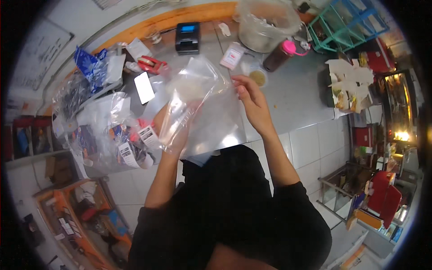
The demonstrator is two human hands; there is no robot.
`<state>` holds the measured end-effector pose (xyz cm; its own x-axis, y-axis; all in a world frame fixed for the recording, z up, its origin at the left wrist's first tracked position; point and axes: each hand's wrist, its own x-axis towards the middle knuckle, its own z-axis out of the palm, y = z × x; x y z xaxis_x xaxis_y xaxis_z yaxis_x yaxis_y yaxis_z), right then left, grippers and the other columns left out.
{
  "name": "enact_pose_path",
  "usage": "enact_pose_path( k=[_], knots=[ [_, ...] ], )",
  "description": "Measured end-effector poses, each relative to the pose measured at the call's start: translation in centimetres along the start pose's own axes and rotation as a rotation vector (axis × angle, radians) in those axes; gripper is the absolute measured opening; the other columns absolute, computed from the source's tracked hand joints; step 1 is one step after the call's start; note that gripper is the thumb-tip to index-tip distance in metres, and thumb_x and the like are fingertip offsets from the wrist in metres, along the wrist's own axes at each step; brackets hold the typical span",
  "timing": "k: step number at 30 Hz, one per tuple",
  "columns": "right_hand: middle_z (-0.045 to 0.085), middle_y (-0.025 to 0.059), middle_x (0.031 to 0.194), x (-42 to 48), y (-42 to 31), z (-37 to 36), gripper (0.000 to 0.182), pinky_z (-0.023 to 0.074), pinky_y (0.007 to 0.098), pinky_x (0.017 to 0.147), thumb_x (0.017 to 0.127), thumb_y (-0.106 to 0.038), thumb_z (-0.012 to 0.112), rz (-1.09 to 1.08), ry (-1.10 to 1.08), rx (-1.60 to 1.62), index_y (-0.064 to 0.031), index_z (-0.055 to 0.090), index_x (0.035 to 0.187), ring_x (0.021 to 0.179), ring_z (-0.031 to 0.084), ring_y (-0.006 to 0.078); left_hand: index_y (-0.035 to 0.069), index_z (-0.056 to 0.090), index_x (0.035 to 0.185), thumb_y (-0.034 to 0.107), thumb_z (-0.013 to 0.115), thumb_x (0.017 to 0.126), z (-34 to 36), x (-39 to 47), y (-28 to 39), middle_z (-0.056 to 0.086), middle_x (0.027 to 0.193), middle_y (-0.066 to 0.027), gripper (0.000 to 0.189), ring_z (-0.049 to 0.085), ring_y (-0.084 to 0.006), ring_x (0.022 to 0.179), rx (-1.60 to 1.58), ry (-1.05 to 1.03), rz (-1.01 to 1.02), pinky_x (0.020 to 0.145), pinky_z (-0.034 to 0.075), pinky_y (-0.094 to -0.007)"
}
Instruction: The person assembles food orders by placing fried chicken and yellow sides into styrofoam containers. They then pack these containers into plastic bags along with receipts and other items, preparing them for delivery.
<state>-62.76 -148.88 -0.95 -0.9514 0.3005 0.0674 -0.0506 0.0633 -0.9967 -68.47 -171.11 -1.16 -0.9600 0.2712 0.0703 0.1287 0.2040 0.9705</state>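
A large clear plastic bag (pixel 199 84) spans the space before me, above the metal tabletop. Through its film I see my left hand (pixel 177 133), blurred by glare; whether it is inside or behind the bag I cannot tell, and its grip is hidden. My right hand (pixel 254 103) is at the bag's right edge, fingers bent and slightly apart, with nothing visible in it. Just beyond those fingers lies a small clear bag or dish of yellowish-brown contents (pixel 258 78). A bright white phone-like slab (pixel 144 87) lies left of the bag.
Filled plastic packages with printed labels (pixel 114 135) crowd the left, near a red tape dispenser (pixel 151 64). At the back stand a black printer (pixel 188 37), a plastic-lined bucket (pixel 261 32) and a pink-capped bottle (pixel 279 55). An open carton (pixel 351 86) sits at the right end.
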Motion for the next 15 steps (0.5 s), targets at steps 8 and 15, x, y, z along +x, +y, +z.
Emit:
enact_pose_path(
  k=[8, 15],
  knots=[
    [0.053, 0.0103, 0.113, -6.7, 0.8, -2.8, 0.064, 0.0509, 0.032, 0.082, 0.084, 0.008, 0.063, 0.199, -0.153, 0.288, -0.0097, 0.037, 0.141, 0.091, 0.061, 0.0175, 0.002, 0.068, 0.085, 0.004, 0.078, 0.08, 9.4, -2.8, 4.3, 0.069, 0.081, -0.0092, 0.012, 0.067, -0.0186, 0.071, 0.514, 0.027, 0.28, 0.064, 0.05, -0.0291],
    [0.061, 0.0095, 0.103, -4.5, 7.6, -11.1, 0.041, 0.0504, 0.0291, 0.075, 0.088, 0.01, 0.055, -0.027, 0.067, 0.027, -0.0049, 0.052, 0.126, 0.082, 0.061, 0.0166, 0.002, 0.071, 0.099, 0.005, 0.075, 0.087, 5.1, -4.3, 2.3, 0.069, 0.081, -0.0034, 0.013, 0.065, -0.0093, 0.074, 0.213, 0.033, -0.216, 0.064, 0.049, -0.0221]
  ],
)
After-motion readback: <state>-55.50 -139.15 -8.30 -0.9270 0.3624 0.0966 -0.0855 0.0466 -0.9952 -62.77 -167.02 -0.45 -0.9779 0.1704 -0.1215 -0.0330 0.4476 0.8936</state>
